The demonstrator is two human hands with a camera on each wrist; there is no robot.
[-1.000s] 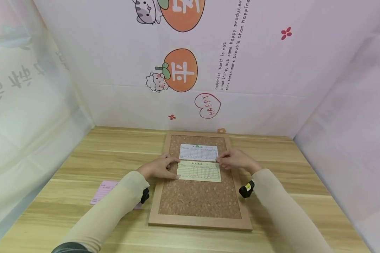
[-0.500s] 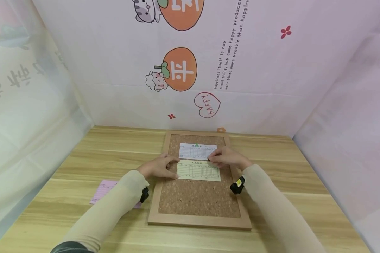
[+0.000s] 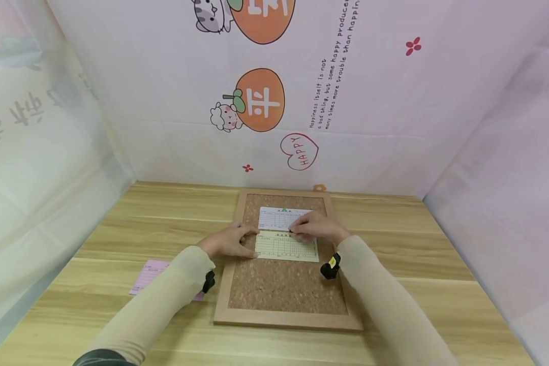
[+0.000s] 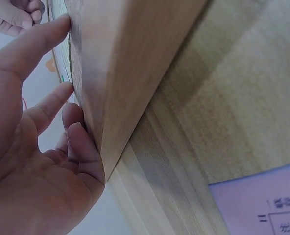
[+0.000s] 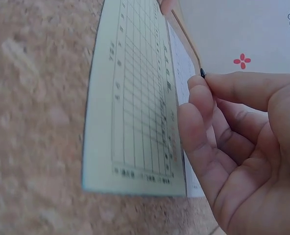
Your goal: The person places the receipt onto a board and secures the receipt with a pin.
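Note:
A yellow printed form slip [image 3: 279, 248] lies on the cork board [image 3: 288, 284], just below a white slip [image 3: 271, 217] that has a green pin [image 3: 284, 209] at its top edge. My left hand [image 3: 226, 242] rests at the yellow slip's left edge, thumb and index finger extended onto its corners and the other fingers curled in. Above the yellow slip's top edge, near its middle, my right hand [image 3: 319, 226] pinches a small black pushpin [image 5: 202, 73] between thumb and index finger. That hand covers part of both slips in the head view.
A pink slip [image 3: 150, 274] lies on the wooden table [image 3: 100, 254] left of the board, partly hidden under the left forearm. The board's raised wooden frame [image 3: 288, 319] surrounds the cork. A printed cloth wall [image 3: 357, 162] stands behind the table.
My right hand has moved left with the black pushpin, from the yellow slip's top right corner to near the middle of its top edge. My left hand has stayed in place.

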